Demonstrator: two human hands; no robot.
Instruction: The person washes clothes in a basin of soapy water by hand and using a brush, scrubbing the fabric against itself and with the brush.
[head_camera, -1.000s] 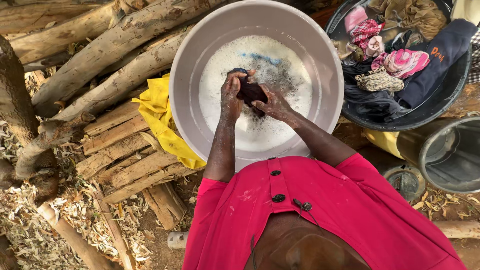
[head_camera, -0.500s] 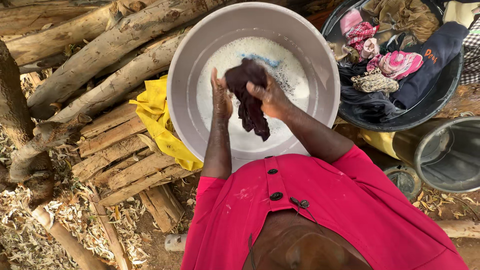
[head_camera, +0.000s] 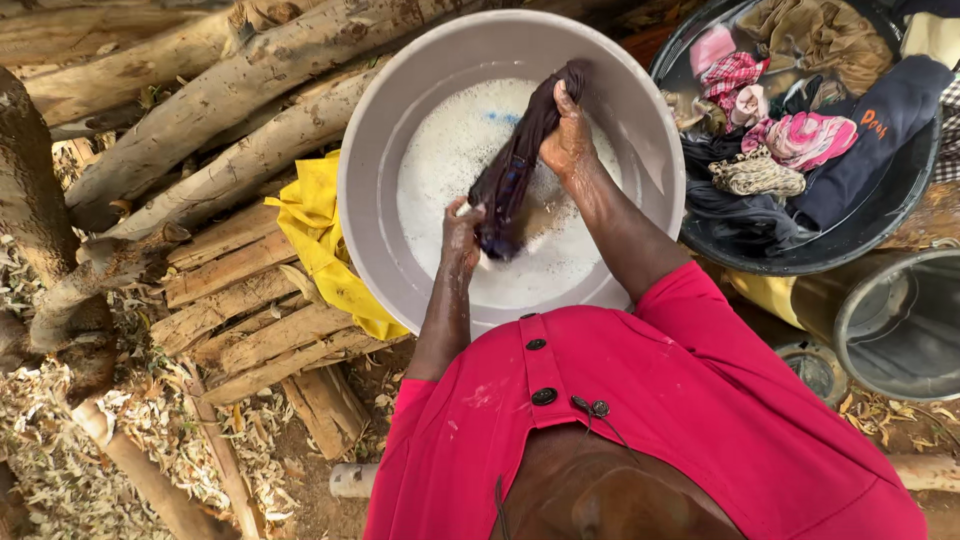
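Observation:
A grey plastic basin (head_camera: 385, 120) holds white soapy water. Over it I stretch a dark wet cloth (head_camera: 515, 165) between both hands. My right hand (head_camera: 567, 135) grips its upper end, lifted toward the basin's far side. My left hand (head_camera: 462, 235) clasps the lower end just above the foam. The cloth hangs taut and twisted between them.
A dark basin (head_camera: 860, 225) at the right is heaped with several wet clothes. A grey bucket (head_camera: 895, 320) stands below it. A yellow cloth (head_camera: 320, 240) lies on the logs (head_camera: 220, 110) and split wood left of the basin. Dry leaves cover the ground.
The cloth was bunched between both hands at the water. My right hand has risen with one end and my left has slid down to the other, pulling it out long.

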